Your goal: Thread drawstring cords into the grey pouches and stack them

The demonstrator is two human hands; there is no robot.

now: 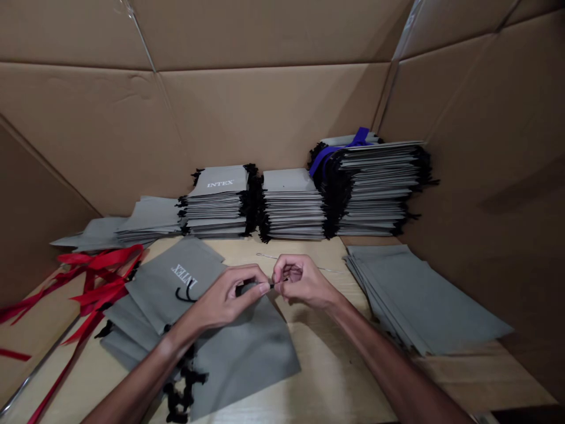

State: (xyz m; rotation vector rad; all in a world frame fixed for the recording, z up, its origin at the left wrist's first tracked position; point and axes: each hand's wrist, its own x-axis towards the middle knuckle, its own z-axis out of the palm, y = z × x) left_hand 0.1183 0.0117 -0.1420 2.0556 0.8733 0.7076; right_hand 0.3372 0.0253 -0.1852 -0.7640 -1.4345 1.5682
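to your left, loose red ribbon lies on the table; creased cardboard walls stand ahead of you; at right rear, note the blue-violet strap.

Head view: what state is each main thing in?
Left hand: pinching black cord.
Right hand: pinching the same cord.
Front grey bag: spread out.
Red ribbon: loose, tangled.
Blue ribbon: draped over the tallest stack.
Thin wire: lying on the table.
Grey bags at right: piled, overlapping.

Brown cardboard walls rise behind a pale tabletop.
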